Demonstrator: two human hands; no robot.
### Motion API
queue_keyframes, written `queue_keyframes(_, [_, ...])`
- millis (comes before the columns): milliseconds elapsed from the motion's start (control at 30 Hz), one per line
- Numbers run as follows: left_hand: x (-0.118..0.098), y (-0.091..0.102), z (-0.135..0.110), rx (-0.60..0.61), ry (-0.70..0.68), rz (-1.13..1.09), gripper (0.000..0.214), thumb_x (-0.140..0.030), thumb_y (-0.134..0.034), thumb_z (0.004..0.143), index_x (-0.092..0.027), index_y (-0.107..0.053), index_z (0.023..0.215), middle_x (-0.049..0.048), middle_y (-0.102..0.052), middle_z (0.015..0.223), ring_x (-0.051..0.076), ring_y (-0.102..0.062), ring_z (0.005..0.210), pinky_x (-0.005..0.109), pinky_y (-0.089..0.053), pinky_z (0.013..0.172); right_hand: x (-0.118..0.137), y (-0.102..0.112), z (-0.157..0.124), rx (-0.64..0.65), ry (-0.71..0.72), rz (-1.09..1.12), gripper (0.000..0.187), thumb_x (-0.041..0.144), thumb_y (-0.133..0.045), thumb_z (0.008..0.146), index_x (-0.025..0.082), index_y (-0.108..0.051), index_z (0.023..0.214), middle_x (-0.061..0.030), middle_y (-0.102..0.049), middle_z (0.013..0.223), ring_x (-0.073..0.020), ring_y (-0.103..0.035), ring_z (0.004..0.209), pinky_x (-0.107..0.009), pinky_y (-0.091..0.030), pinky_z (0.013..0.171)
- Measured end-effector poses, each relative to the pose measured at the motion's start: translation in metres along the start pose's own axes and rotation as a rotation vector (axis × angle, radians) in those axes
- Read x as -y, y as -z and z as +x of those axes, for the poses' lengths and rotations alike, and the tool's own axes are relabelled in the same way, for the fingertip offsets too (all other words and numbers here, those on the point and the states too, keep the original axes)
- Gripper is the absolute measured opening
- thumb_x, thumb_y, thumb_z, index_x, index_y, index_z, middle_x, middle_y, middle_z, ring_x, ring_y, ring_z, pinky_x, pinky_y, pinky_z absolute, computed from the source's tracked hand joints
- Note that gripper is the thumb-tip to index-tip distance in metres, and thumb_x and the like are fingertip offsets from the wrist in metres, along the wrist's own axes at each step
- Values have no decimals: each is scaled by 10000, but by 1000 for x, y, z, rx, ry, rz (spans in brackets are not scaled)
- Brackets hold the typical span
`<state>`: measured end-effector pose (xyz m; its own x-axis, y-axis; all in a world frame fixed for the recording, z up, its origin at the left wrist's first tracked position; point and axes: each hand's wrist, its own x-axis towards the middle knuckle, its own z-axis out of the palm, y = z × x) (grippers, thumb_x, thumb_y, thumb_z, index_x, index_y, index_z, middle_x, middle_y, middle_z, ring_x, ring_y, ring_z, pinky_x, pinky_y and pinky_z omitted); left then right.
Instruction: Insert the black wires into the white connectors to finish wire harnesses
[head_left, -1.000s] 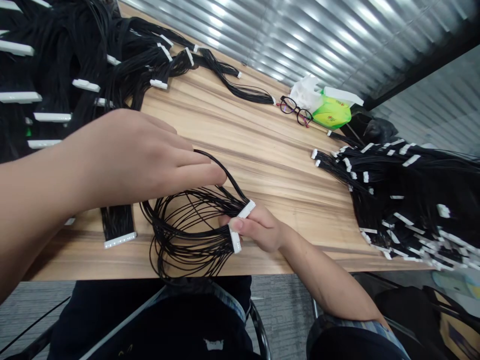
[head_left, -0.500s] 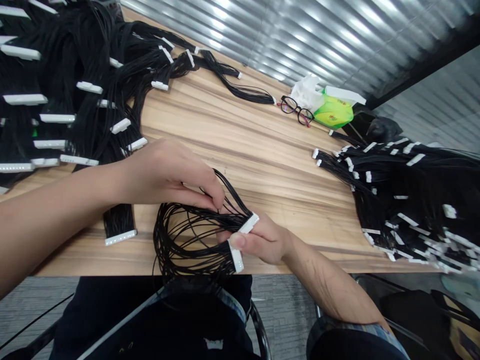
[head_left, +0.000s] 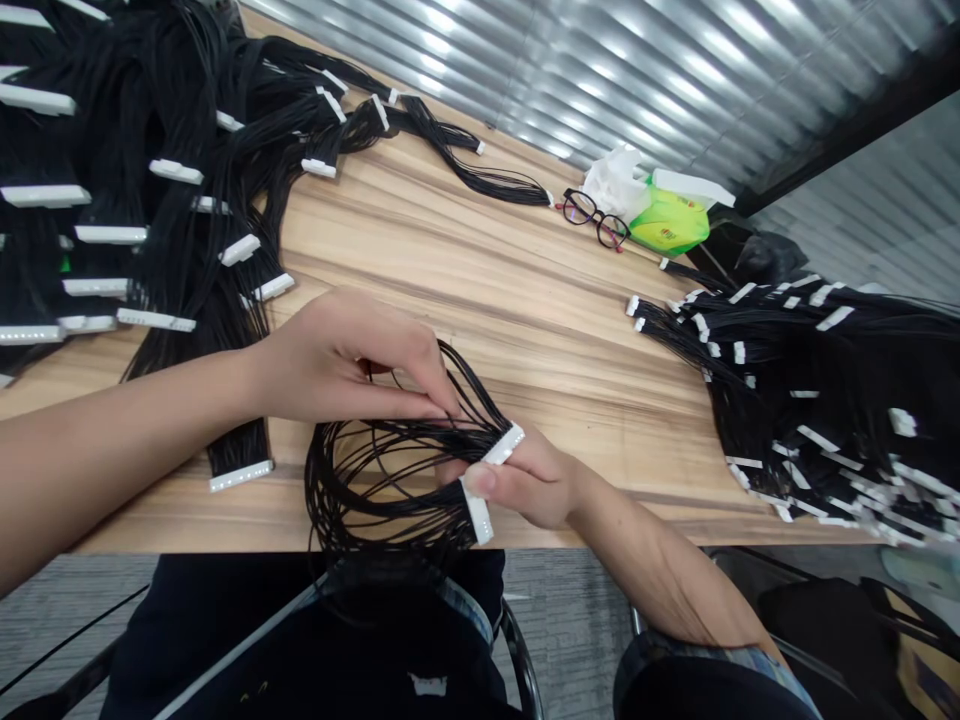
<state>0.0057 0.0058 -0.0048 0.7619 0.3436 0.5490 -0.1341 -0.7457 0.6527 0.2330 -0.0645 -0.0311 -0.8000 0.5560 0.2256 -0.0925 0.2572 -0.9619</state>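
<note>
A looped black wire harness (head_left: 382,480) with two white connectors hangs over the near edge of the wooden table (head_left: 487,290). My right hand (head_left: 529,480) grips both white connectors (head_left: 491,475) together, thumb on top. My left hand (head_left: 352,355) pinches several of the black wires just left of the connectors, fingers pressed together on the strands.
A large heap of black harnesses with white connectors (head_left: 112,170) covers the left of the table, and another heap (head_left: 810,390) lies at the right. One harness end (head_left: 240,455) lies near my left wrist. Glasses (head_left: 592,218) and a green tissue pack (head_left: 667,220) sit far back.
My left hand has drawn back from a flat reach and closed into a pinch on the wires near the connectors. The loop has tightened. My right hand has shifted slightly right.
</note>
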Motion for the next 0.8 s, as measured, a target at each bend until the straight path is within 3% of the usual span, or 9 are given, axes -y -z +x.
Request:
queue_keyframes(100, [-5,-2,1,-84,17,-55,94,-146,-771,919,-232,-765,958,20,-814,918,90,-764,793,132,-608,726,0,-1,1,-2,-8,2,465,480,-420,1080,215,-543,718,21,-575,658,-117,-522,644,-274,-457,669])
queue_keyframes(400, [-3,5,0,-3,48,15,78,-235,-728,982,-273,-794,999,3,-815,920,75,-759,783,118,-593,751,-3,0,-1,8,-38,10,446,472,-422,1083,205,-561,754,12,-597,674,-121,-558,664,-270,-467,670])
queue_keyframes(633, [-9,13,4,50,37,42,182,-180,-737,965,-330,-784,1057,-20,-817,951,97,-772,812,151,-617,752,4,2,1,31,-85,119,481,530,-399,1077,221,-517,729,24,-545,647,-116,-538,624,-272,-466,634])
queue_keyframes(800, [-11,7,4,24,15,120,130,-151,-707,979,-271,-745,1013,-41,-802,912,70,-758,805,134,-595,743,4,1,2,-3,-40,127,439,474,-433,1081,229,-503,724,41,-521,639,-108,-516,612,-264,-454,633])
